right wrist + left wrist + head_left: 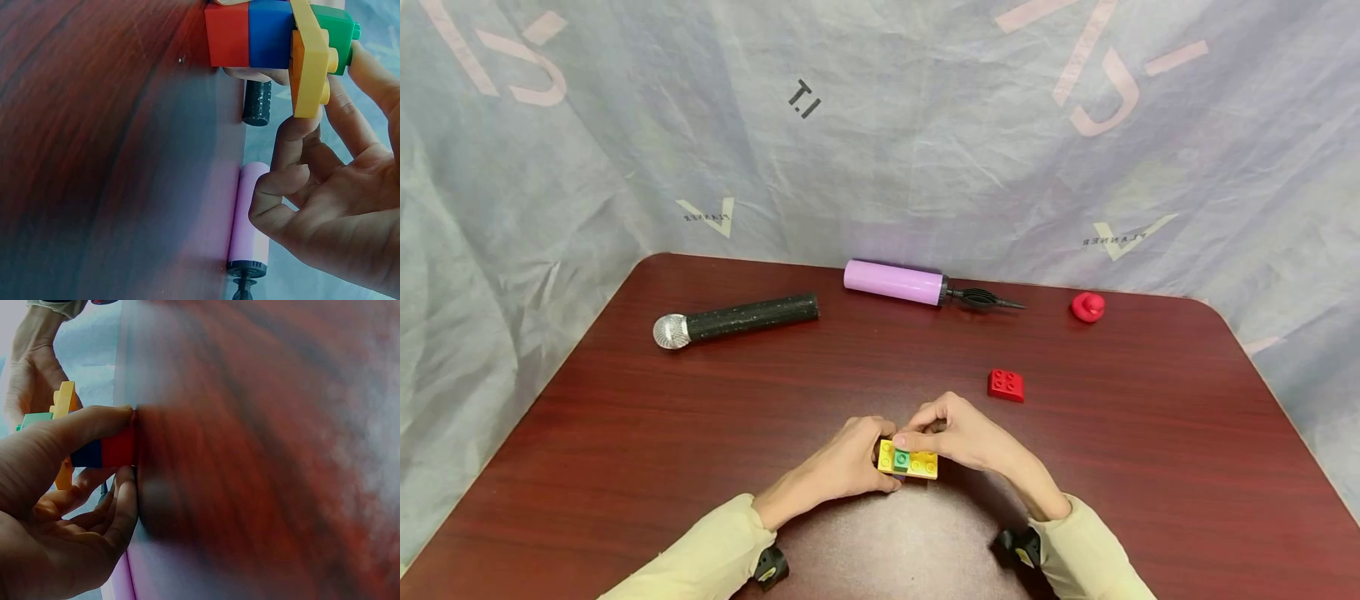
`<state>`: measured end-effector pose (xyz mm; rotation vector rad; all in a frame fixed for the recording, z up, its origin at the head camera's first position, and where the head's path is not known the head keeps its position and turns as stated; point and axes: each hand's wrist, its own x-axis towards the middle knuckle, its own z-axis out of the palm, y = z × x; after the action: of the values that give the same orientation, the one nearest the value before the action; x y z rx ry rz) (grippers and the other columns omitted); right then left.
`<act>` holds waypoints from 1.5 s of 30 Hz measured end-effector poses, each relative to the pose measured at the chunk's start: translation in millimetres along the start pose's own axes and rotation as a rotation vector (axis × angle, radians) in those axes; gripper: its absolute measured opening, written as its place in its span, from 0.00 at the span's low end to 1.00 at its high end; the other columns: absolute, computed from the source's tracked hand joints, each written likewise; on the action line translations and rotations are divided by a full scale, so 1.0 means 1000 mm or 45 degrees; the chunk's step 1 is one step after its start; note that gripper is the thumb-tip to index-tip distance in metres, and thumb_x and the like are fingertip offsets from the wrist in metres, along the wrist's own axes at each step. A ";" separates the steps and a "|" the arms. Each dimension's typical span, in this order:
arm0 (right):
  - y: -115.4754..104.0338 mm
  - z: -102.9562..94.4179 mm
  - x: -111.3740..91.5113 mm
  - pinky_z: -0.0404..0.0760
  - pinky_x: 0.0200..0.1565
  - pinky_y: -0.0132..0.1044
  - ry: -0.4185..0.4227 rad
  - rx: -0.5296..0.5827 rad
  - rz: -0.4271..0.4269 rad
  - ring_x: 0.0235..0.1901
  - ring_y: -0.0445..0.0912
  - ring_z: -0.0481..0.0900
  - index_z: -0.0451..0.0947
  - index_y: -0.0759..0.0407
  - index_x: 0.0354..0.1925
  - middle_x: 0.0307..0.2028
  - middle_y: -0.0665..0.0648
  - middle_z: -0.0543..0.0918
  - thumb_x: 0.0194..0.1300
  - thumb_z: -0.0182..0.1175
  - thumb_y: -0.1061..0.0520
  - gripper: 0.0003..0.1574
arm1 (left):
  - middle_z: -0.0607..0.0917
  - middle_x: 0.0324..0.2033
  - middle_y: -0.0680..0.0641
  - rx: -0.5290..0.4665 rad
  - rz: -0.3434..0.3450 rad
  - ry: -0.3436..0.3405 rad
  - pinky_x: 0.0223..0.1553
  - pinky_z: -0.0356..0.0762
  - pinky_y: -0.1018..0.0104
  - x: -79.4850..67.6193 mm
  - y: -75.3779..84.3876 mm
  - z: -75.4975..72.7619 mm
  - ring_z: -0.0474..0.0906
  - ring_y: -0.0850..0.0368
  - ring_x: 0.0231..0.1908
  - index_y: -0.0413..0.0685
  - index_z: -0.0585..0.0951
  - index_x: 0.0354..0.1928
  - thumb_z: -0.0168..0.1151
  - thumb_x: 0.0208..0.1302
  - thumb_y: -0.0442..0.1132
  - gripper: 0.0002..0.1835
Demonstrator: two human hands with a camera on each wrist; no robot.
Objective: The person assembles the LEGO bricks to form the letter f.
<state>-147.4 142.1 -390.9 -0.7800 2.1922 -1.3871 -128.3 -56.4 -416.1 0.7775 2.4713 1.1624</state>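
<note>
Steadiness low down and an even push from above would probably serve this stack best. The left hand (847, 460) grips the lower bricks between thumb and fingers, a sound hold to keep. The right hand (966, 433) has its fingers curled and seems to pinch the green plastic brick (902, 461), which sits on top of the flat yellow studded plastic plate (929, 468). Since the plate overhangs the square-sided blue plastic brick (270, 34) on the right hand's side, pressure is better kept directly over that blue brick; leaning on the free end could lever the plate off. Whether the green brick is fully seated, I cannot tell.

The right-wrist view gives the order: a glossy red plastic brick (227, 37) lowest, apparently on the dark reddish wooden surface (625, 450), then blue, yellow and green. From the head, the lowest brick is hidden. The left-wrist view shows the left thumb lying across the red and blue bricks. Only the head view takes in the loose red four-stud brick (1006, 386) beyond the right hand and the small red toy duck (1088, 307).
</note>
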 end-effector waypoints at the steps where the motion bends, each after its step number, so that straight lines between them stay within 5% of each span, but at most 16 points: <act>1: 0.000 0.000 0.000 0.75 0.35 0.30 -0.002 0.001 0.007 0.31 0.39 0.76 0.87 0.64 0.32 0.30 0.54 0.85 0.64 0.65 0.58 0.10 | 0.76 0.27 0.56 -0.002 -0.001 0.002 0.29 0.70 0.72 0.000 0.000 0.000 0.68 0.66 0.28 0.47 0.80 0.32 0.79 0.42 0.32 0.16; 9: 0.002 0.000 0.001 0.74 0.33 0.29 -0.002 -0.061 0.070 0.30 0.38 0.76 0.88 0.60 0.34 0.30 0.52 0.87 0.63 0.66 0.55 0.09 | 0.76 0.27 0.56 0.001 -0.015 -0.006 0.29 0.71 0.73 -0.001 -0.002 0.001 0.68 0.66 0.28 0.46 0.81 0.32 0.79 0.42 0.33 0.16; 17: 0.004 -0.011 -0.007 0.78 0.35 0.31 0.124 -0.258 0.076 0.32 0.41 0.81 0.86 0.57 0.42 0.35 0.50 0.87 0.65 0.64 0.47 0.16 | 0.76 0.25 0.57 0.029 -0.008 0.009 0.28 0.69 0.73 0.000 -0.002 0.001 0.68 0.66 0.27 0.48 0.79 0.30 0.79 0.41 0.33 0.16; 27: 0.024 -0.075 -0.031 0.76 0.36 0.35 0.580 -0.419 0.333 0.34 0.46 0.82 0.83 0.60 0.48 0.36 0.54 0.87 0.64 0.65 0.47 0.21 | 0.73 0.24 0.55 0.051 -0.009 0.015 0.25 0.65 0.73 0.000 -0.001 0.001 0.64 0.65 0.25 0.48 0.73 0.26 0.79 0.40 0.32 0.19; 33: 0.043 -0.096 -0.041 0.73 0.34 0.38 0.499 -0.523 0.499 0.32 0.46 0.77 0.79 0.66 0.54 0.32 0.56 0.84 0.62 0.67 0.46 0.30 | 0.72 0.21 0.58 0.031 -0.041 -0.006 0.23 0.63 0.75 0.000 -0.002 0.001 0.64 0.67 0.23 0.50 0.72 0.25 0.78 0.41 0.32 0.19; 37: 0.049 -0.098 -0.041 0.73 0.34 0.38 0.422 -0.489 0.536 0.31 0.45 0.78 0.80 0.67 0.53 0.34 0.57 0.85 0.61 0.68 0.47 0.30 | 0.71 0.20 0.59 0.037 -0.048 -0.004 0.22 0.62 0.74 0.001 -0.002 0.000 0.63 0.67 0.22 0.50 0.72 0.25 0.78 0.42 0.32 0.19; 45: 0.052 -0.100 -0.042 0.72 0.31 0.36 0.434 -0.463 0.564 0.29 0.44 0.77 0.84 0.64 0.44 0.28 0.54 0.86 0.57 0.71 0.47 0.24 | 0.72 0.20 0.59 0.050 -0.045 0.004 0.21 0.61 0.74 0.004 -0.001 0.000 0.62 0.67 0.22 0.51 0.73 0.26 0.78 0.42 0.33 0.19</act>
<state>-189.7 254.6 -395.1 -0.1414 2.7131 -0.9649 -132.0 -54.7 -416.9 0.7398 2.5070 1.1074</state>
